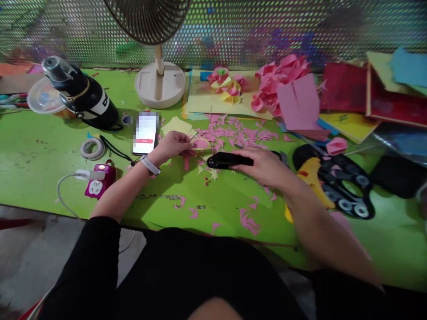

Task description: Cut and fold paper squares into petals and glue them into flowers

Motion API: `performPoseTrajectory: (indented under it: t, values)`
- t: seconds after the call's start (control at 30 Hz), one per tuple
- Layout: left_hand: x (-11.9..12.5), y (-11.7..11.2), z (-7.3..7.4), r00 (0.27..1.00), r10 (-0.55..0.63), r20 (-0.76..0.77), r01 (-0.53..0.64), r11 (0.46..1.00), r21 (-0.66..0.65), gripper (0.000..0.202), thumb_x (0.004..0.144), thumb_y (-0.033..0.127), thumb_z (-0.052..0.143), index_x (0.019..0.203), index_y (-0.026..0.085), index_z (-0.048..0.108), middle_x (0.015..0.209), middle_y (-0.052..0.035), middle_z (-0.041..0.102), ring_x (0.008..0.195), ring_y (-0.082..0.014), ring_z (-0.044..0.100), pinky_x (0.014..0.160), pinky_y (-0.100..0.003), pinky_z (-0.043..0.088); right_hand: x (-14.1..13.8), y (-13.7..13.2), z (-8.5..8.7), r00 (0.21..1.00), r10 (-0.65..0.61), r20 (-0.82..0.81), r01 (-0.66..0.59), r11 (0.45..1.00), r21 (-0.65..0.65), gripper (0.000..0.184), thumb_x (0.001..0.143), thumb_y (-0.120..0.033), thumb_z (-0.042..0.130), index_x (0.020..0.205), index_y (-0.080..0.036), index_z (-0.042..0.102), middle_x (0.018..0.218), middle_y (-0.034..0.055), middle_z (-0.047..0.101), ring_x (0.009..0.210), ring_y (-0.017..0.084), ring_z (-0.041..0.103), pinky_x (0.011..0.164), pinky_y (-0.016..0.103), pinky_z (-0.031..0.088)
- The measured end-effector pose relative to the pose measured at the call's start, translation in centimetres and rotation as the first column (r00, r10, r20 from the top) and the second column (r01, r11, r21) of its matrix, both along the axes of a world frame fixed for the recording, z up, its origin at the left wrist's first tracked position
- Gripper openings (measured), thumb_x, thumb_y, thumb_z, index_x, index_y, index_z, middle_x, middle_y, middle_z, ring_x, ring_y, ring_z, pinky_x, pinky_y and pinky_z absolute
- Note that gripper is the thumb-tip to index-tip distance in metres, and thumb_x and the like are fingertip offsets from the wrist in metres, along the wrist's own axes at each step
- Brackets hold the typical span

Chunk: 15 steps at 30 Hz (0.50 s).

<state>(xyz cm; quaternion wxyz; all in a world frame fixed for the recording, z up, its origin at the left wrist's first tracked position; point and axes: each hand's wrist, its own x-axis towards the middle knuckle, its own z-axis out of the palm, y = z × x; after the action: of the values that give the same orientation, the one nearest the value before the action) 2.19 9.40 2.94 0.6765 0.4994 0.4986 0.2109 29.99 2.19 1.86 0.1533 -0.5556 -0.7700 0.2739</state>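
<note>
My left hand (173, 146) pinches a small folded piece of pink and yellow paper (200, 143) just above the green table (40, 164). A white watch sits on that wrist. My right hand (260, 166) is closed over a black stapler (227, 160), held low over the table just right of the paper piece. Several pink paper scraps (233, 135) lie scattered around both hands.
A phone (146, 132), tape roll (92, 148), pink power strip (99, 179) and black bottle (83, 95) lie left. A fan base (160, 83) stands behind. Pink paper flowers (283, 73), coloured sheets (347, 86), a yellow glue gun (313, 178) and scissors (350, 189) crowd the right.
</note>
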Motion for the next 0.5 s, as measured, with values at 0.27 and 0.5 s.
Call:
performPoseTrajectory:
  t: [0.27, 0.5]
  values:
    - [2.3, -1.7, -0.2, 0.996, -0.007, -0.089, 0.011, 0.999, 0.048, 0.014, 0.086, 0.010, 0.067, 0.072, 0.010, 0.066, 0.071, -0.0076, 0.072, 0.066, -0.0126, 0.071, 0.072, -0.031, 0.059, 0.3, 0.2, -0.4, 0.998, 0.033, 0.055, -0.036, 0.998, 0.056, 0.035, 0.082, -0.039, 0.067, 0.115, -0.029, 0.073, 0.101, 0.0075, 0.074, 0.093, 0.032, 0.066, 0.075, 0.045, 0.052]
    - [3.1, -2.8, -1.0, 0.983, -0.110, -0.144, 0.128, 0.985, 0.118, 0.020, 0.086, 0.023, 0.071, 0.070, 0.011, 0.066, 0.072, -0.0083, 0.073, 0.063, -0.0113, 0.069, 0.064, -0.026, 0.055, 0.1, 0.0, -0.3, 0.996, 0.038, 0.079, -0.044, 0.996, 0.076, 0.035, 0.084, -0.041, 0.064, 0.115, -0.026, 0.072, 0.105, 0.0087, 0.073, 0.095, 0.032, 0.067, 0.079, 0.044, 0.051]
